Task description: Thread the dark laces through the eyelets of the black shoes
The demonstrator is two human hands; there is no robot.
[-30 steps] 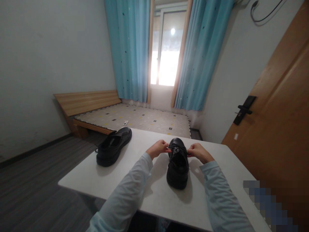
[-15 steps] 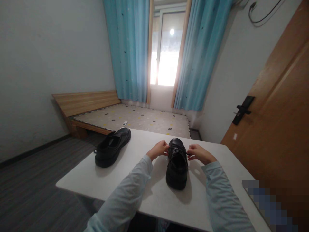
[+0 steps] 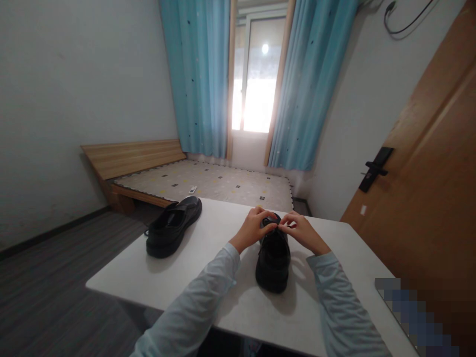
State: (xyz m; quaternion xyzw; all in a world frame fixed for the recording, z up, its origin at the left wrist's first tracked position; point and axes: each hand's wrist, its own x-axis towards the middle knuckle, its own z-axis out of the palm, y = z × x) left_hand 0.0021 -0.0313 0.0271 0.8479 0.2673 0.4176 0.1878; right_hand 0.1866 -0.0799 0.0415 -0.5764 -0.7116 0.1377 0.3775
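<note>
A black lace-up shoe [image 3: 273, 260] stands on the white table [image 3: 208, 277] in front of me, heel toward me. My left hand [image 3: 253, 228] and my right hand [image 3: 300, 230] meet over its front, fingers pinched on the black shoelace [image 3: 277, 227]. The toe of the shoe is hidden behind my hands. A second black shoe [image 3: 171, 227] lies at the table's far left, away from both hands, with a lace end hanging near the table edge.
Beyond the table is a low wooden bed [image 3: 193, 181] with a patterned mattress. Blue curtains [image 3: 201, 74] frame a bright window [image 3: 256, 74]. A wooden door [image 3: 424, 188] with a black handle stands close on the right. Grey floor lies to the left.
My hands were apart at the sides of the shoe, pulling the lace ends outward. They have now come together above the front of the shoe.
</note>
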